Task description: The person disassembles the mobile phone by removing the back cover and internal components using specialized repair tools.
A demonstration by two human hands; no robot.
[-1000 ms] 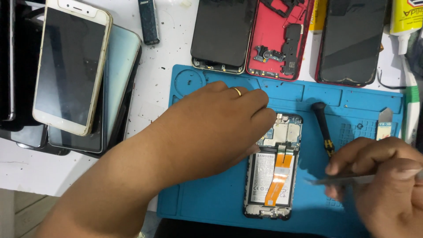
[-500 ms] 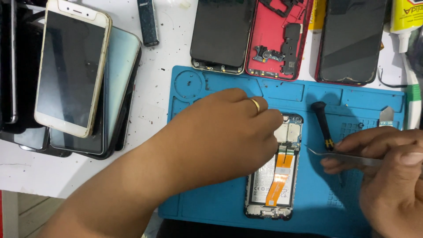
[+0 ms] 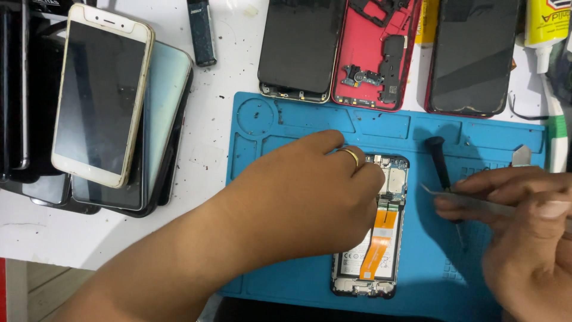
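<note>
Here the opened phone [image 3: 372, 238], back cover off, lies lengthwise on the blue repair mat [image 3: 280, 125], its orange flex ribbon and battery exposed. The left hand [image 3: 304, 200] presses down over the phone's upper left part, fingers curled against the frame, a gold ring on one of them. Since a second ago this hand has slid a little toward the phone's top, and the right hand [image 3: 524, 226], right of the phone, has raised its thin metal tweezers [image 3: 465, 200] from low beside the phone to level with its circuit board; its fingers pinch them, tip pointing at the phone. A black screwdriver [image 3: 441, 164] lies on the mat between phone and right hand. Beyond the mat's far edge sit a red phone shell [image 3: 381, 53] and two dark screens. A yellow-labelled glue tube [image 3: 545, 27] lies at the far right corner. Left of the mat, stacked phones [image 3: 101, 95] rest on the white counter [image 3: 208, 149].
</note>
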